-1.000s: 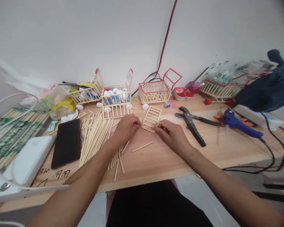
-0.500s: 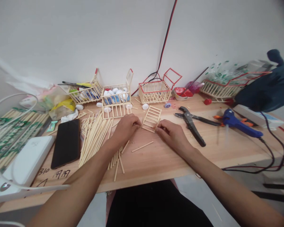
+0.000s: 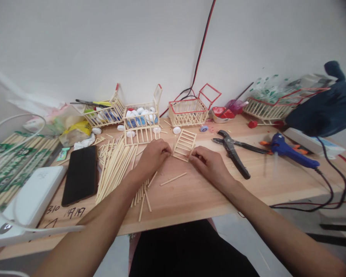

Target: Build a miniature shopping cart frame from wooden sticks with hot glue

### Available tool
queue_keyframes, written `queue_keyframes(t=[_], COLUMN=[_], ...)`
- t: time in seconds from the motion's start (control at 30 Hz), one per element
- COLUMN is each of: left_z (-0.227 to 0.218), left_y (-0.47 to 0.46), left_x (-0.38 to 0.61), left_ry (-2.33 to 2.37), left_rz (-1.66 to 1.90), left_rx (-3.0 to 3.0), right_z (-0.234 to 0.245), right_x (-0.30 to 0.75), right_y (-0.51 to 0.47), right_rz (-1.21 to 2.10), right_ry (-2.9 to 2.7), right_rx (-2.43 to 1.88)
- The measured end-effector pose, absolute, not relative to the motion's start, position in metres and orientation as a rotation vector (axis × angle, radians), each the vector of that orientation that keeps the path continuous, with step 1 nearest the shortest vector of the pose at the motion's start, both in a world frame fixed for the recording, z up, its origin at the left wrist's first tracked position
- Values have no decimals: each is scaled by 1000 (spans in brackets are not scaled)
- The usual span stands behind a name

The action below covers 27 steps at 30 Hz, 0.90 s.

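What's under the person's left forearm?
Thin wooden sticks show on both sides of the left forearm: a dense pile on its left, loose ends on its right, on the wooden tabletop. Directly beneath is covered; whether sticks run right through can't be seen.

The slatted frame [image 3: 185, 141] is bare, matt wood; the tabletop [image 3: 196, 192], smooth, grained wood. The smartphone [image 3: 80, 175] has a smooth, glass-like face; the hot-glue gun [image 3: 294, 151] is plastic.
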<state>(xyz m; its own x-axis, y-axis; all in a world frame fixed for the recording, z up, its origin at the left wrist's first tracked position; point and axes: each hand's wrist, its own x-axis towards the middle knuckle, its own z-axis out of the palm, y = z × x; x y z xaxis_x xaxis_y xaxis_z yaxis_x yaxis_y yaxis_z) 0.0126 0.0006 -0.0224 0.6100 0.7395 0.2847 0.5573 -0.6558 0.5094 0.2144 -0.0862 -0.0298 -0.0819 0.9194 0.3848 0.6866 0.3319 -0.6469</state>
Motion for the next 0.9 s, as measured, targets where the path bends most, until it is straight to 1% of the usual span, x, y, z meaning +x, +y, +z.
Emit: queue_keyframes(t=[0.9], left_z=[-22], left_y=[0], left_x=[12], left_ry=[1040], left_rz=[670], left_rx=[2472], right_z=[-30], right_x=[215], right_y=[-86], right_rz=[393], right_ry=[-1839], right_rx=[-1420])
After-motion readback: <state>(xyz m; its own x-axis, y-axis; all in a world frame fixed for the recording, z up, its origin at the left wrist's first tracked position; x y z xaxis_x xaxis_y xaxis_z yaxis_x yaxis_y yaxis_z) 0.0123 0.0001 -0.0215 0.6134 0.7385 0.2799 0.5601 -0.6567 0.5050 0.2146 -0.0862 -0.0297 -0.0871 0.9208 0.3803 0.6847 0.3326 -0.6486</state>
